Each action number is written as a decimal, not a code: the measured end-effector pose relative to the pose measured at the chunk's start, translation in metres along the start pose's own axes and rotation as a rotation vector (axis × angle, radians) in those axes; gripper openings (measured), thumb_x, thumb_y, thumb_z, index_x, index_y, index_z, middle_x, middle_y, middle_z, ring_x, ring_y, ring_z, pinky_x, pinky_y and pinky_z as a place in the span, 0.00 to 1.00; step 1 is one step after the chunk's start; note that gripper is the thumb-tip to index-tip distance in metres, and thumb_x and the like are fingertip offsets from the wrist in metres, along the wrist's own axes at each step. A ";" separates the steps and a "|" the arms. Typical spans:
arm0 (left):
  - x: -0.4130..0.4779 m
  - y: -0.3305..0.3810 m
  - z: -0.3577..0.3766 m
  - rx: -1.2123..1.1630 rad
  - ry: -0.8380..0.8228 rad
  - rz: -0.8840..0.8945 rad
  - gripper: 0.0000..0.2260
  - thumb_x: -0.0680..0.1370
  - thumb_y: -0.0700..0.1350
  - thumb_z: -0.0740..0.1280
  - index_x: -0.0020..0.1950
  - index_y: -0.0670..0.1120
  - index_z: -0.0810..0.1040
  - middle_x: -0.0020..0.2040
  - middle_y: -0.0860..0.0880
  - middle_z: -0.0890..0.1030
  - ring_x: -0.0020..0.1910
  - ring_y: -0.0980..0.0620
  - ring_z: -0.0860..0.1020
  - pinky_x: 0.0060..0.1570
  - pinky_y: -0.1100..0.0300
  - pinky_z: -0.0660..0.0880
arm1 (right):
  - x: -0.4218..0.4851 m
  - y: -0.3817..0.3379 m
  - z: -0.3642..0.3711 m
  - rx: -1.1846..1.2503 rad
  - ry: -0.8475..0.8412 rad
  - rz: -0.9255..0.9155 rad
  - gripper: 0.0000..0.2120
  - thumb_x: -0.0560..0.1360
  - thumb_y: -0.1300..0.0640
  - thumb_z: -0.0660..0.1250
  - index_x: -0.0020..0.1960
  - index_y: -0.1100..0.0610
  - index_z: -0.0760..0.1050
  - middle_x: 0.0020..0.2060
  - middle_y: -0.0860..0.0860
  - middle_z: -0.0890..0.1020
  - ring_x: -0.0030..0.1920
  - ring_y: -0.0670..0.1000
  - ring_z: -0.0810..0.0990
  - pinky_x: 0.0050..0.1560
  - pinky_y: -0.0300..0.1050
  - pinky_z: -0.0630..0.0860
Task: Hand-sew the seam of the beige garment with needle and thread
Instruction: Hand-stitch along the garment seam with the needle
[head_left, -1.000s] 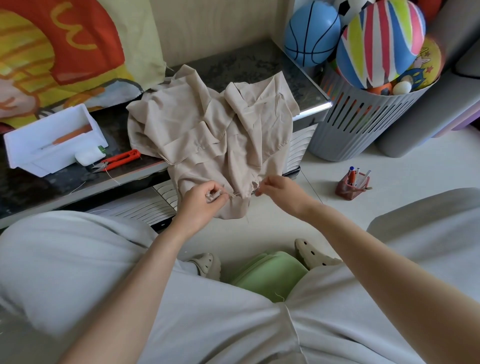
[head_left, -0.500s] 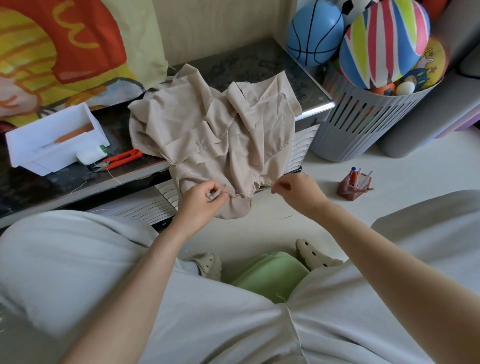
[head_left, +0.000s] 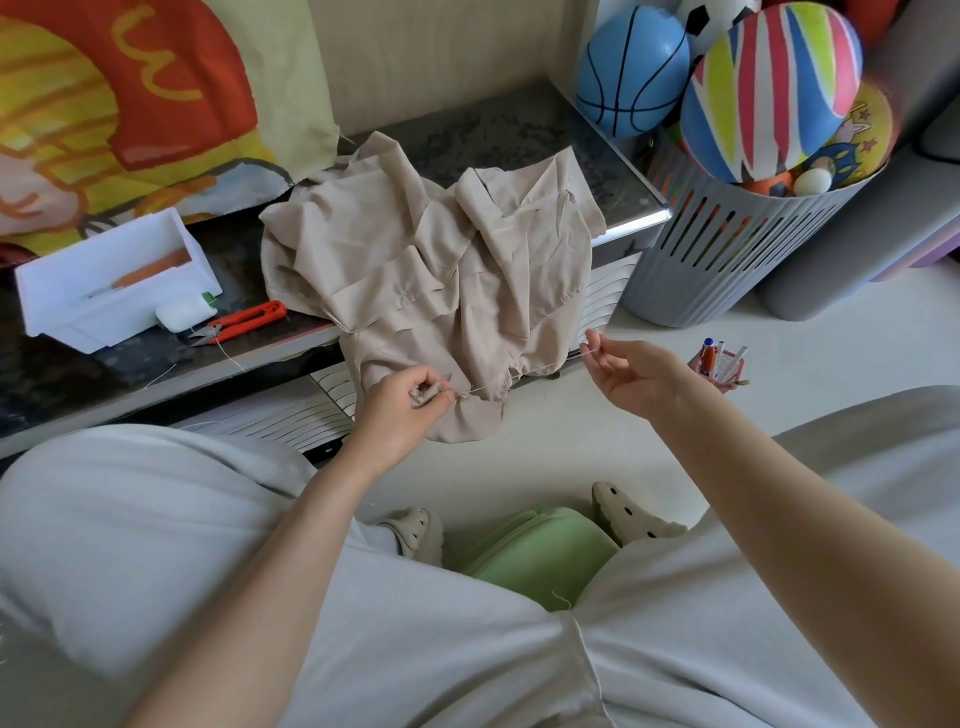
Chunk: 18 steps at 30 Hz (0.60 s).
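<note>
- While my left hand (head_left: 402, 410) pinches the seam edge of the beige garment (head_left: 415, 249), which lies bunched on the dark surface (head_left: 519, 130) and hangs over its front edge, my right hand (head_left: 636, 376) holds the thread (head_left: 483, 389) pinched between thumb and forefinger, out to the right.
- If I pull too hard, I think the thread can snap or pucker the seam.
- If the left fingers (head_left: 439, 397) loosen, the cloth may slip and the stitch line may wander.
- I cannot make out the needle, it is too small; so I risk to prick a finger or lose it.
</note>
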<state>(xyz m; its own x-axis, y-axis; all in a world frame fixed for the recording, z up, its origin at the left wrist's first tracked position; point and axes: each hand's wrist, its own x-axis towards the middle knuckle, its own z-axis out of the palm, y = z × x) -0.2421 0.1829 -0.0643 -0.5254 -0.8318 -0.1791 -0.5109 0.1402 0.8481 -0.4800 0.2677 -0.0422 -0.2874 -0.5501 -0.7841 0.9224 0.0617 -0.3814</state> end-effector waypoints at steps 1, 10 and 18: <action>0.000 0.000 0.000 0.006 0.008 -0.005 0.02 0.75 0.39 0.69 0.42 0.42 0.79 0.46 0.50 0.83 0.47 0.52 0.79 0.48 0.61 0.73 | 0.002 -0.001 -0.002 -0.002 0.025 0.014 0.07 0.79 0.69 0.59 0.43 0.66 0.72 0.33 0.55 0.80 0.32 0.45 0.79 0.32 0.40 0.79; -0.001 0.000 -0.001 0.037 0.032 -0.033 0.03 0.74 0.40 0.69 0.42 0.41 0.79 0.46 0.44 0.84 0.51 0.46 0.80 0.52 0.55 0.74 | 0.021 0.004 -0.036 -0.079 0.163 0.113 0.11 0.80 0.68 0.56 0.40 0.67 0.72 0.21 0.55 0.79 0.34 0.43 0.72 0.23 0.36 0.76; -0.002 0.001 -0.001 0.062 0.023 -0.053 0.12 0.67 0.53 0.66 0.40 0.45 0.79 0.42 0.46 0.84 0.47 0.47 0.80 0.50 0.52 0.75 | 0.034 -0.005 -0.051 -0.134 0.265 0.025 0.08 0.80 0.67 0.57 0.42 0.62 0.69 0.38 0.53 0.79 0.16 0.42 0.68 0.20 0.29 0.68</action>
<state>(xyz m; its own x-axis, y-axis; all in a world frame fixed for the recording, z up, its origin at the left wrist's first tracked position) -0.2402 0.1841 -0.0628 -0.4808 -0.8511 -0.2108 -0.5792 0.1278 0.8051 -0.5073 0.2916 -0.0919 -0.3383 -0.3112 -0.8881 0.8930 0.1915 -0.4073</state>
